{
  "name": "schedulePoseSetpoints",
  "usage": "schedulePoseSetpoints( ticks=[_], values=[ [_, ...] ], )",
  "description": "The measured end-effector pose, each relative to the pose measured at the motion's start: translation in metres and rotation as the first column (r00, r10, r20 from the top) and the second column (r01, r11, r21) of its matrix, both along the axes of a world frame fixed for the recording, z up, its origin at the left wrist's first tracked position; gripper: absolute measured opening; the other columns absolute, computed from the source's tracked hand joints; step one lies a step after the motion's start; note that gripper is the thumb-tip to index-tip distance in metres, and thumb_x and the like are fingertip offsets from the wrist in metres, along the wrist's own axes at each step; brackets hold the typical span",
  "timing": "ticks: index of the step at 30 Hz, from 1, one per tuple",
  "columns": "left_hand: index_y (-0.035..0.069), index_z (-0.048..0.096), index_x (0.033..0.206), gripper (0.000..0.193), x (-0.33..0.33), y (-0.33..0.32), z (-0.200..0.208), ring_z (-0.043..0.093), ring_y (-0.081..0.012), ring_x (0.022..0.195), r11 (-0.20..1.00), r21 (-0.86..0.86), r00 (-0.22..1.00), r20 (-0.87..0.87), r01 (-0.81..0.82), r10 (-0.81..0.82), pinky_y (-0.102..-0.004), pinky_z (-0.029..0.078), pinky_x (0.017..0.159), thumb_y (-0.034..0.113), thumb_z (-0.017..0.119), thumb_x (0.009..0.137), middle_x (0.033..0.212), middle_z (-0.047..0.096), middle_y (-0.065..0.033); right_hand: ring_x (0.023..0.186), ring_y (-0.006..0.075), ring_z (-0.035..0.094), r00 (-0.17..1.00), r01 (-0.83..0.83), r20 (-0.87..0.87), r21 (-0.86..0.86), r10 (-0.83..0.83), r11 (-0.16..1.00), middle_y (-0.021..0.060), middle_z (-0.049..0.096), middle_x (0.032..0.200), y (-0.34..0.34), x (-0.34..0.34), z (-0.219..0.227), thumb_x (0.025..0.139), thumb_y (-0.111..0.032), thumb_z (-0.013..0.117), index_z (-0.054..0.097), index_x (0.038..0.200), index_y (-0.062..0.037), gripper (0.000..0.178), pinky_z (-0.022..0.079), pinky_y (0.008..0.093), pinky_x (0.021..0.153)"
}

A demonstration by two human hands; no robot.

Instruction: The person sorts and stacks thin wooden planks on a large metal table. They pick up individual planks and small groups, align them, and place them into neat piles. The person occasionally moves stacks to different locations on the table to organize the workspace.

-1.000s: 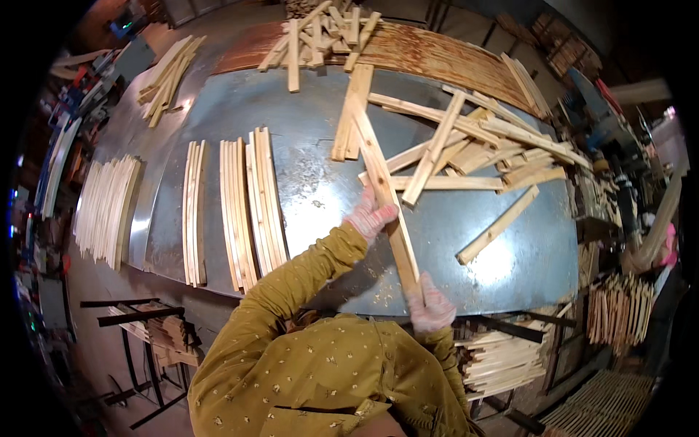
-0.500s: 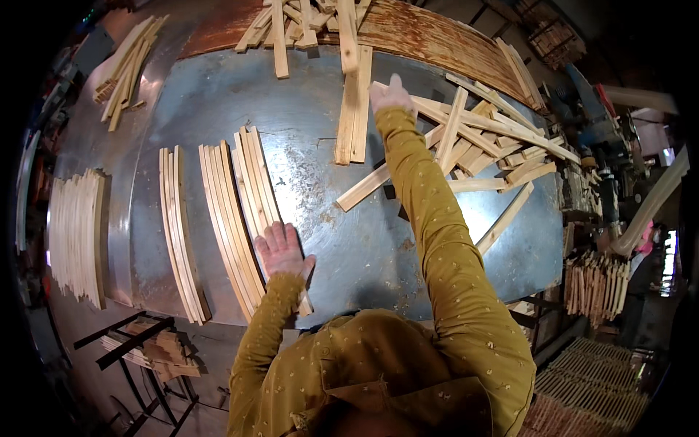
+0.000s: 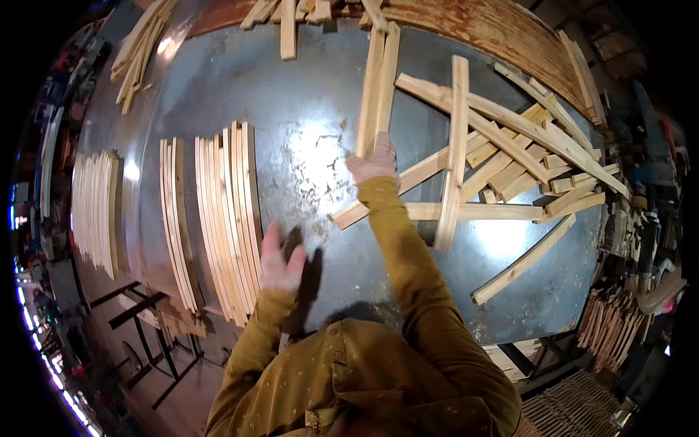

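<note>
My right hand [image 3: 374,162] is closed over the near end of a pair of wooden slats [image 3: 377,87] lying side by side, pointing away from me on the metal table [image 3: 291,95]. Just right of the sorted slats [image 3: 231,218], my left hand [image 3: 281,261] hovers with thumb and fingers apart, nothing in it. Those slats stand in a tight row of several, their near ends toward me. A smaller group of slats [image 3: 178,226] lies to their left. Beside my right forearm spreads a loose, crisscrossed heap of slats [image 3: 502,156], with one slat [image 3: 452,153] lying across it.
A wide stack of slats [image 3: 96,211] is at the far left. More slats [image 3: 288,33] lie along the table's far edge, near a rusty brown board [image 3: 466,33]. A black metal frame [image 3: 156,342] stands below the left side; a single slat [image 3: 524,258] lies at near right.
My right hand has drawn back from the heap to the pair of slats. My left hand has lifted off the sorted slats, whose two groups now sit together. One slat in the heap has shifted.
</note>
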State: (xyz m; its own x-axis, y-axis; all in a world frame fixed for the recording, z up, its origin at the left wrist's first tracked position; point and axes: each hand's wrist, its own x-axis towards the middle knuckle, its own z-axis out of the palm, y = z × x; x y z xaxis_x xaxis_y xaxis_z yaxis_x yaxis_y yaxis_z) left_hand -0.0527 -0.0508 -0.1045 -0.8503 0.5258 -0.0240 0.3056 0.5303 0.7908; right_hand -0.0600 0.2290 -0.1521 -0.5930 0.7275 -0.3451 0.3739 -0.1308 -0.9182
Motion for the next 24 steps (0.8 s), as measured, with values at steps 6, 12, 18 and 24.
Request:
schedulePoseSetpoints(
  ticks=[6, 12, 18, 24],
  values=[
    [0.001, 0.060, 0.117, 0.033, 0.004, 0.142, -0.005, 0.066, -0.0219, 0.086, 0.796, 0.397, 0.138, 0.916, -0.457, -0.378, -0.0345, 0.055, 0.078, 0.028, 0.055, 0.097, 0.100, 0.067, -0.0106, 0.114, 0.0394, 0.058, 0.723, -0.581, -0.655, -0.748, -0.219, 0.321, 0.0268, 0.055, 0.127, -0.033, 0.152, 0.003, 0.080, -0.024, 0.058, 0.040, 0.136, 0.0124, 0.069, 0.052, 0.0475, 0.096],
    [-0.002, 0.060, 0.119, 0.031, 0.020, 0.112, -0.080, 0.066, -0.0222, 0.082, 0.919, 0.242, 0.368, 0.922, -0.312, -0.119, -0.0364, 0.056, 0.072, 0.010, 0.063, 0.090, 0.094, 0.069, -0.0122, 0.100, 0.0403, 0.063, 0.927, -0.333, 0.180, -0.003, 0.328, 0.943, 0.0246, 0.059, 0.117, -0.068, 0.195, -0.035, 0.085, -0.036, 0.063, 0.031, 0.146, -0.0024, 0.077, 0.053, 0.0458, 0.085],
    [0.010, 0.042, 0.139, 0.056, 0.024, 0.024, -0.023, 0.065, -0.0394, 0.100, 0.852, -0.490, 0.849, 0.359, -0.183, 0.389, -0.0468, 0.050, 0.089, 0.030, 0.060, 0.090, 0.109, 0.067, -0.0244, 0.106, 0.0438, 0.059, 0.780, -0.499, 0.602, 0.435, 0.171, 0.749, 0.0246, 0.056, 0.120, -0.094, 0.153, 0.034, 0.082, -0.030, 0.067, 0.019, 0.154, -0.0088, 0.089, 0.051, 0.0460, 0.090],
    [0.009, 0.035, 0.143, 0.069, 0.021, -0.049, -0.014, 0.064, -0.0413, 0.098, 0.715, -0.642, 0.947, -0.054, -0.277, 0.317, -0.0487, 0.050, 0.087, 0.031, 0.066, 0.086, 0.108, 0.066, -0.0218, 0.117, 0.0391, 0.056, 0.692, -0.611, 0.667, 0.335, 0.278, 0.717, 0.0243, 0.051, 0.131, -0.103, 0.121, 0.034, 0.085, -0.025, 0.066, 0.019, 0.151, -0.0107, 0.082, 0.049, 0.0440, 0.095]
  ],
)
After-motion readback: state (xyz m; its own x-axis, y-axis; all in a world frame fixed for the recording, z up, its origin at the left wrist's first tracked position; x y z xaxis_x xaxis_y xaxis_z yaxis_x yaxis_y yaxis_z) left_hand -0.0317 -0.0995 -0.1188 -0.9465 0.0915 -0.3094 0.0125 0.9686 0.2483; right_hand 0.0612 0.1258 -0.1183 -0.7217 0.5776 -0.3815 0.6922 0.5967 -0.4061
